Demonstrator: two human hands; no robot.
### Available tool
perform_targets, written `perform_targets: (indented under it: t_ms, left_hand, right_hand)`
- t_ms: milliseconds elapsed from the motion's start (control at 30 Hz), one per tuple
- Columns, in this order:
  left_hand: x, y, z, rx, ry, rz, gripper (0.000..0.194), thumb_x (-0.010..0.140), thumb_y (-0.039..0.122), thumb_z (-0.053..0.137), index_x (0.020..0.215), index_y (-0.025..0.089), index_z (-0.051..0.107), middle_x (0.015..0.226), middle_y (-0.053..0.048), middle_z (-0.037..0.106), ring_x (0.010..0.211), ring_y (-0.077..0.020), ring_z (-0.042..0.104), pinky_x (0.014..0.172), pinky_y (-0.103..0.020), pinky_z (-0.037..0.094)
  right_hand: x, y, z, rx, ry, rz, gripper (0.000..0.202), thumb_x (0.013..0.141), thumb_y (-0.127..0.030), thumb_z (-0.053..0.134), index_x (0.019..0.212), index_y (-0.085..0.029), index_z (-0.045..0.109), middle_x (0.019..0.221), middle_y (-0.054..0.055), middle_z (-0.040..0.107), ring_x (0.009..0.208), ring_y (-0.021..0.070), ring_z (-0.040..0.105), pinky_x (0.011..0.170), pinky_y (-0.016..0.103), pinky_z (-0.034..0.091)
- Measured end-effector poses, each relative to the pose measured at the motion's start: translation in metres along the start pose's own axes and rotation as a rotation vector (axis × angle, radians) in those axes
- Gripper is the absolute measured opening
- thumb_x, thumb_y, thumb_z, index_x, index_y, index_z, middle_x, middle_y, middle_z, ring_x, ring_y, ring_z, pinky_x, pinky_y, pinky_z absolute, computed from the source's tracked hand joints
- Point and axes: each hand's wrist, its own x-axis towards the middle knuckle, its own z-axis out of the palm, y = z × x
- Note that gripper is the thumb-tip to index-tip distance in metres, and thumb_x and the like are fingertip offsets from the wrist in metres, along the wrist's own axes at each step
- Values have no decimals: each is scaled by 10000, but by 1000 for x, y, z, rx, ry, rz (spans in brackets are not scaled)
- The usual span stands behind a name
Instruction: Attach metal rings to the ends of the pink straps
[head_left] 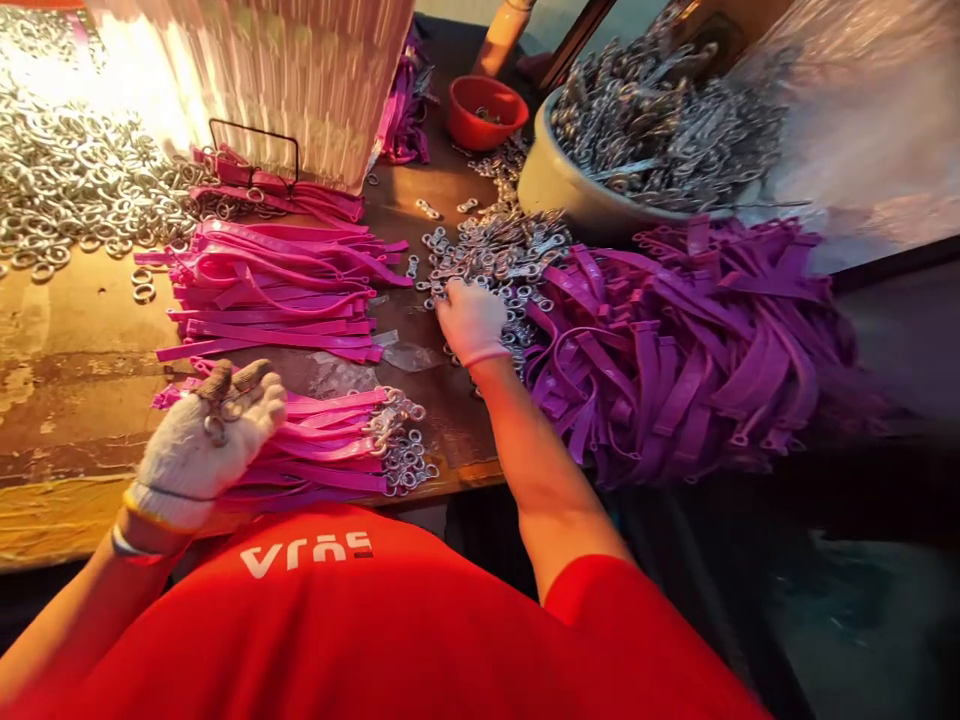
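Note:
My left hand (206,445), in a knitted glove with dark, worn fingertips, is turned palm up with curled fingers. Metal rings (215,430) lie in it, above a row of pink straps (322,465) fitted with rings at their right ends. My right hand (472,320), in a white glove, reaches to the left edge of a heap of small silver metal links (487,250). Its fingers are bent down among the links, and what they pinch is hidden. Another bundle of pink straps (277,285) lies between the hands, farther back.
Many loose metal rings (90,190) cover the table's left back, beside a ribbed translucent sheet (262,80). A large pile of purple straps (690,350) lies at right. Behind it stands a tub (562,170) heaped with metal clasps, near a red bowl (487,110).

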Motion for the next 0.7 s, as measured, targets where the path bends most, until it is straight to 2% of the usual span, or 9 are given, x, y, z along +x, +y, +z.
perform_targets:
  t_ms: [133,200,300,333,400,467,500,567,700]
  left_hand:
    - [-2,-8,16,-197,-100,-185,366,1026,397,457,1107,123,686,1032,-159,727,924,-227,725,676,-325,635]
    - [-5,-12,16,-227,-172,-233,391,1001,433,505,1134,111,682,1056,-179,723,926,-248,730,654,-333,632]
    - [-9,-17,8,-196,-213,-221,264,949,286,587,1120,113,691,1096,-174,724,956,-242,735,640,-280,617]
    - [-10,-19,5,-172,-217,-203,238,905,206,625,1113,112,693,1083,-161,727,921,-216,738,596,-224,589]
    - [-14,-24,-2,-98,-229,-150,309,816,98,685,1125,111,686,992,-118,730,721,-123,702,452,-124,458]
    - [-19,-29,-6,1,-237,-48,360,798,112,725,1152,124,658,873,-59,713,497,-41,546,355,-110,303]
    - [-21,-31,-7,59,-229,18,347,815,153,733,1149,135,640,831,-36,704,440,-26,469,344,-122,271]
    - [-26,-35,-9,185,-189,152,269,856,251,724,1078,153,610,763,-10,695,402,-30,405,356,-148,276]
    - [-33,-39,-14,467,-135,309,219,852,325,735,851,134,627,607,6,642,430,-61,457,417,-181,334]
  right_hand:
    - [13,-27,21,-108,0,104,342,979,-74,393,1182,-6,659,1098,301,678,1037,332,679,808,394,460]
    - [8,-31,25,-98,-9,154,375,986,-67,341,1213,0,632,1080,308,675,1025,343,689,795,412,472]
    - [0,-27,27,-55,-58,190,350,990,-150,425,1254,0,598,1082,315,679,1004,348,699,795,422,491]
    - [-2,-25,26,-36,-81,191,346,975,-184,483,1250,-9,600,1089,309,685,998,345,699,803,419,493]
    - [-8,-20,25,16,-112,182,355,925,-226,579,1229,-46,618,1096,275,704,988,332,693,815,403,487]
    - [-17,-18,24,90,-109,158,359,893,-229,604,1220,-85,632,1083,228,723,971,313,685,817,381,476]
    - [-22,-17,24,125,-96,141,348,891,-218,588,1214,-98,640,1071,210,729,963,303,679,818,374,471]
    - [-33,-17,25,171,-62,91,332,894,-191,533,1190,-109,660,1063,195,727,961,291,661,830,372,459]
    - [-52,-13,23,192,46,11,318,884,-186,476,1094,-108,701,1119,224,686,1034,306,612,875,391,443]
